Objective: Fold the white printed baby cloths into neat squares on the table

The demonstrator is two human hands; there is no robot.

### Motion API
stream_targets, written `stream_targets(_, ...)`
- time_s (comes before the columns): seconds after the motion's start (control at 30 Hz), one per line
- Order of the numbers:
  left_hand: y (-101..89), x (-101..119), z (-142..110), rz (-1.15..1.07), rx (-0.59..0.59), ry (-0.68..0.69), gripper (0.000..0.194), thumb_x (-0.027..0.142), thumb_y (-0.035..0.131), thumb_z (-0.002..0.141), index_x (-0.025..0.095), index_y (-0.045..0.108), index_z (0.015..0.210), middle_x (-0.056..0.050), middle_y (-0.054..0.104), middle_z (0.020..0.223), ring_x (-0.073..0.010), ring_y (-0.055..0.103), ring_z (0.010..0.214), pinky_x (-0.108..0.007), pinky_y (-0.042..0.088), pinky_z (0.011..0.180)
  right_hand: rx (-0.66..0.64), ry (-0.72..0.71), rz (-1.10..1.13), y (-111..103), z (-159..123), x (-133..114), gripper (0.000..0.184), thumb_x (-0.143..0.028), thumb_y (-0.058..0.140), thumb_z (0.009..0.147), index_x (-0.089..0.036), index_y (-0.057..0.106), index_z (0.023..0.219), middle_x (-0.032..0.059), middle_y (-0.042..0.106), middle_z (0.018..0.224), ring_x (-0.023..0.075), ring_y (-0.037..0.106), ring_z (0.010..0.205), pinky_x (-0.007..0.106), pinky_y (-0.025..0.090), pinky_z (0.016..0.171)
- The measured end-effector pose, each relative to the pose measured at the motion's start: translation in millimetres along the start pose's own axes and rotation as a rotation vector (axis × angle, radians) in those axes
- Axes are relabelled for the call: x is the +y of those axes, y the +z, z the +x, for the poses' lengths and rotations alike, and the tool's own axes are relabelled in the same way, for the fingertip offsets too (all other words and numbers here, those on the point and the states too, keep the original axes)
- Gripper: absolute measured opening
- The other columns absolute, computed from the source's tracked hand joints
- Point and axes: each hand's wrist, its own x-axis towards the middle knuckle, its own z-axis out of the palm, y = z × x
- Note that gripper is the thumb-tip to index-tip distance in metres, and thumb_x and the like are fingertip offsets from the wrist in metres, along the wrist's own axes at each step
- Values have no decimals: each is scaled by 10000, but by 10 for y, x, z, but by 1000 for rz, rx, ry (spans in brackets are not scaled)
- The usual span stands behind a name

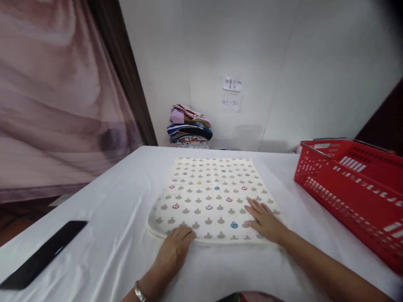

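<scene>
A folded white cloth (189,197) printed with small grey, red, blue and yellow motifs lies spread on the white-covered table (119,188). Its layers show at the rounded near left corner. At the near edge, left of the middle, my left hand (176,247) has its fingers bent together on the cloth border; the thumb is hidden. My right hand (267,222) rests open on the near right part of the cloth, palm down with fingers spread. A metal bracelet (140,291) circles my left wrist.
A red plastic basket (346,188) stands on the table's right side. To the left lies a flat black object (47,253). A stack of folded fabrics (189,128) rises beyond the far edge, by the wall with paper notes (232,84). A pink curtain (56,92) hangs at left.
</scene>
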Motion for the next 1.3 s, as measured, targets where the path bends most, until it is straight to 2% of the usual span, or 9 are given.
stream_targets(0.27, -463, -579, -513, -21, -41, -342, 324, 72, 470, 720, 221, 615, 968, -39, 643, 1000, -186, 582, 941, -356, 463, 852, 59, -17, -81, 353, -19, 303, 552, -555, 339, 890, -347, 309, 1401, -27, 180, 1496, 256, 170, 1371, 488, 194, 1114)
stream_targets(0.37, -615, -634, -464, -149, -108, -498, 317, 80, 464, 681, 222, 638, 905, -15, 664, 949, -169, 608, 900, -324, 484, 828, 69, -29, -88, 394, -27, 349, 561, -565, 365, 875, -365, 312, 1396, -38, 192, 1490, 265, 188, 1363, 496, 218, 1108)
stream_targets(0.47, -678, -686, -240, -221, -79, -629, 253, 183, 453, 771, 226, 641, 934, -15, 675, 960, -162, 628, 851, -289, 513, 742, 36, -4, -87, 349, 44, 339, 547, -580, 350, 872, -375, 347, 1380, -45, 201, 1485, 267, 197, 1359, 493, 237, 1103)
stream_targets(0.6, -485, -845, 222, -164, 60, -562, 270, 350, 451, 859, 212, 625, 1013, -57, 631, 1146, -186, 588, 1042, -320, 481, 884, 36, 30, -90, 190, 388, 208, 561, -586, 283, 887, -363, 306, 1402, -47, 153, 1498, 256, 150, 1372, 479, 223, 1109)
stream_targets(0.7, -177, -1000, 497, -41, 43, -460, 365, 403, 475, 861, 190, 575, 1140, -101, 537, 1290, -219, 479, 1204, -390, 391, 1008, 68, 23, -109, 107, 750, 143, 589, -563, 226, 906, -305, 240, 1435, -23, 103, 1514, 241, 86, 1385, 481, 164, 1123)
stream_targets(0.87, 248, -1174, 497, 167, -56, -422, 498, 461, 419, 881, 165, 479, 1277, -140, 432, 1383, -277, 357, 1302, -490, 321, 1041, 3, 114, -99, 158, 1099, 308, 651, -600, 214, 890, -232, 307, 1419, 49, 196, 1503, 261, 130, 1382, 510, 165, 1109)
stream_targets(1.03, 323, -1199, 407, 263, -36, -378, 519, 473, 380, 894, 165, 455, 1305, -132, 415, 1398, -267, 337, 1314, -475, 315, 1050, -13, 52, -56, 149, 1484, 194, 675, -615, 162, 888, -233, 258, 1437, 33, 119, 1522, 249, 69, 1394, 486, 107, 1118)
stream_targets(1.2, 309, -1202, 410, 295, -34, -368, 536, 461, 387, 891, 175, 410, 1344, -117, 409, 1406, -258, 342, 1313, -466, 326, 1048, -42, -83, -35, 51, 2493, -285, 700, -601, 150, 895, -180, 185, 1454, 53, 67, 1531, 226, 14, 1400, 447, 47, 1117)
stream_targets(1.3, 324, -1226, 379, 320, -33, -355, 554, 457, 394, 888, 183, 375, 1369, -110, 395, 1416, -257, 337, 1317, -464, 333, 1047, -42, -72, -38, 61, 3097, -442, 676, -558, 192, 909, -152, 180, 1449, 74, 97, 1529, 217, 22, 1400, 438, 31, 1108)
